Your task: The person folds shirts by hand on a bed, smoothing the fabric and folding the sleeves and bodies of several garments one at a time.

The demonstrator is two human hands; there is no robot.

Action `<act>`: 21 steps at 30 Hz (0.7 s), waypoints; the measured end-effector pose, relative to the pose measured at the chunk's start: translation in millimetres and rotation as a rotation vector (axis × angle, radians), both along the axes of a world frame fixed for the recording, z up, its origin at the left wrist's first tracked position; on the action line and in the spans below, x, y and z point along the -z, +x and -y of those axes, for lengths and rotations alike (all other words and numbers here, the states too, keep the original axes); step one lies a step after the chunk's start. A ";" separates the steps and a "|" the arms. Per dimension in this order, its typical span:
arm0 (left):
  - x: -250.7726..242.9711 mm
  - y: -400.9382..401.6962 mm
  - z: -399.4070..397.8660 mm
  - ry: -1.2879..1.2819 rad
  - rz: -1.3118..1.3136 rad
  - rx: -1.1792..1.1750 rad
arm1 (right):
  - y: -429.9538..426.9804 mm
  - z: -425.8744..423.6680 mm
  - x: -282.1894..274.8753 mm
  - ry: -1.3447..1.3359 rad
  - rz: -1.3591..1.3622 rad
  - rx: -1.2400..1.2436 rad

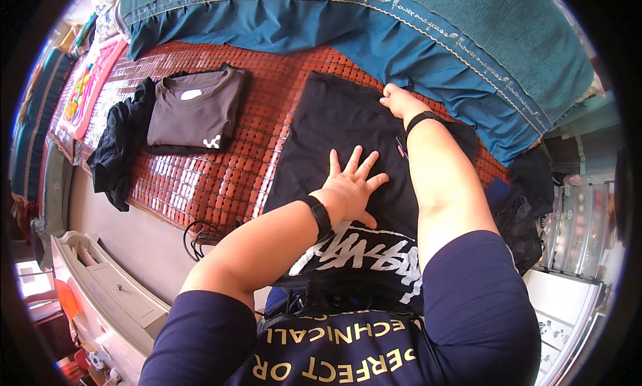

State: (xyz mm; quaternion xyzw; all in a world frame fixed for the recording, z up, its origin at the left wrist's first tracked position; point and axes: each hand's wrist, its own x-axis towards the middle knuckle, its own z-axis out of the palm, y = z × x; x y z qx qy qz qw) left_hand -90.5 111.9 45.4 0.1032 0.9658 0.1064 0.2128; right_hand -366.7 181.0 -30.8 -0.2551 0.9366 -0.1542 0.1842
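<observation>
A black T-shirt (321, 130) with large white lettering lies spread over a mat of reddish-brown tiles, its lettered end towards my body. My left hand (353, 185) rests on it palm down with the fingers spread. At the shirt's far right edge, my right hand (398, 101) is closed on the black cloth; the fingertips are partly turned from view. To the left, a folded dark brown T-shirt (195, 113) with a small white print lies on dark folded cloth, beside a crumpled black garment (123, 135).
A teal ruffled bedspread (351, 22) borders the mat at the far side. Black cables (198, 240) lie at the mat's near edge. Dark clothes (521, 220) are heaped at the right by clear plastic drawers (577, 225). A pale cabinet (115, 285) stands lower left, a pink tray (93, 90) upper left.
</observation>
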 end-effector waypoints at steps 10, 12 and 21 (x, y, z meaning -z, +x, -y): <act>19.6 6.5 -2.3 0.091 -0.290 -0.008 | 14.4 5.7 -23.9 0.111 0.040 0.037; 22.8 11.2 -7.2 0.113 -0.323 -0.011 | 15.6 5.5 -24.5 -0.019 0.150 0.141; 12.1 8.4 -3.2 0.169 -0.144 0.027 | 4.2 1.0 -10.5 -0.152 0.260 0.270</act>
